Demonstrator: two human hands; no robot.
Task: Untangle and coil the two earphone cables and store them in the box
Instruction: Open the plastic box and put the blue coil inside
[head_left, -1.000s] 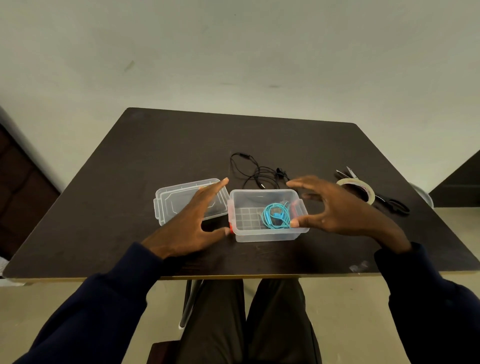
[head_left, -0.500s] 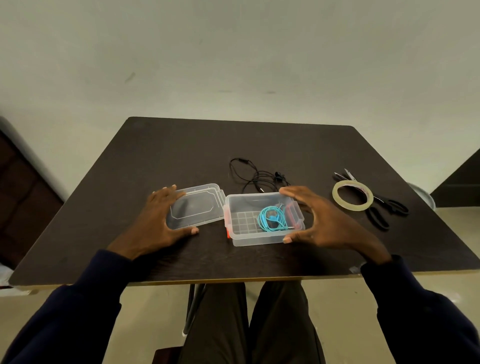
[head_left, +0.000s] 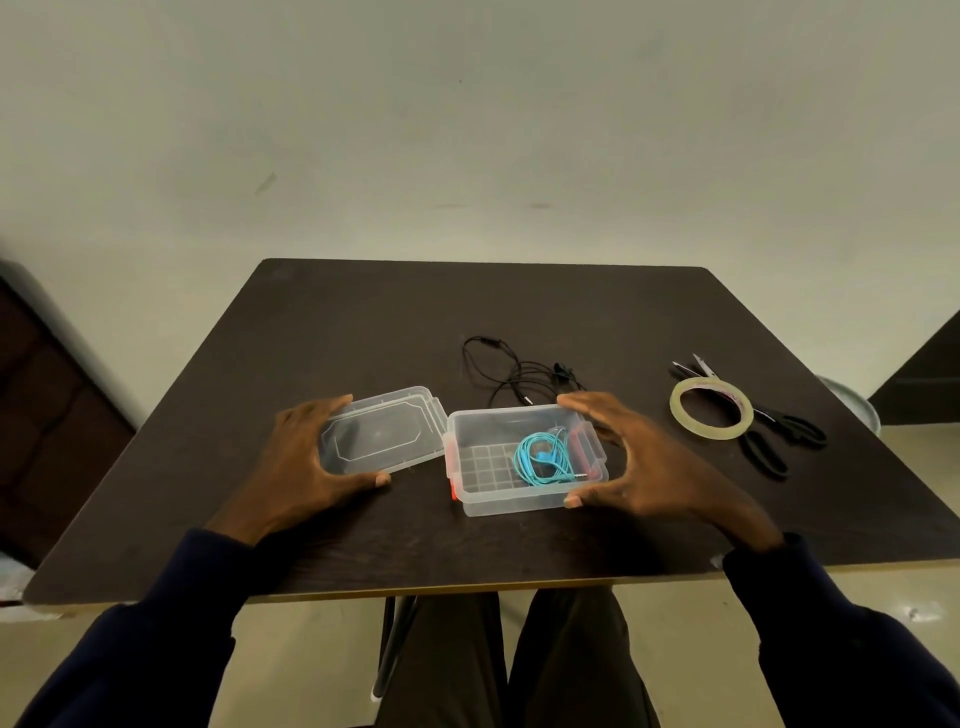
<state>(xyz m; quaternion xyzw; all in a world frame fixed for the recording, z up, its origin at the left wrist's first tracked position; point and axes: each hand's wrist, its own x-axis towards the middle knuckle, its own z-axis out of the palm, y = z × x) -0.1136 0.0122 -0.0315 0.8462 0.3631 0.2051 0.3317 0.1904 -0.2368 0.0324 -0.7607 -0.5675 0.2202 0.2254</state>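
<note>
A clear plastic box (head_left: 519, 506) with red latches stands open on the dark table (head_left: 363, 322). A coiled teal earphone cable (head_left: 543, 460) lies inside it, toward the right. My right hand (head_left: 660, 467) holds the box's right end, fingers at the far corner and thumb at the near corner. The clear lid (head_left: 384, 436) lies flat just left of the box. My left hand (head_left: 296, 462) grips its left end, with fingers on the far edge and thumb on the near edge. A loose black earphone cable (head_left: 519, 374) lies on the table behind the box.
A roll of clear tape (head_left: 712, 434) sits to the right of the box, lying over black scissors (head_left: 763, 456). The table's near edge runs just below my wrists. My legs show under it.
My left hand moved left from beside the box onto the lid and took hold of it. My right hand stayed at the box's right end.
</note>
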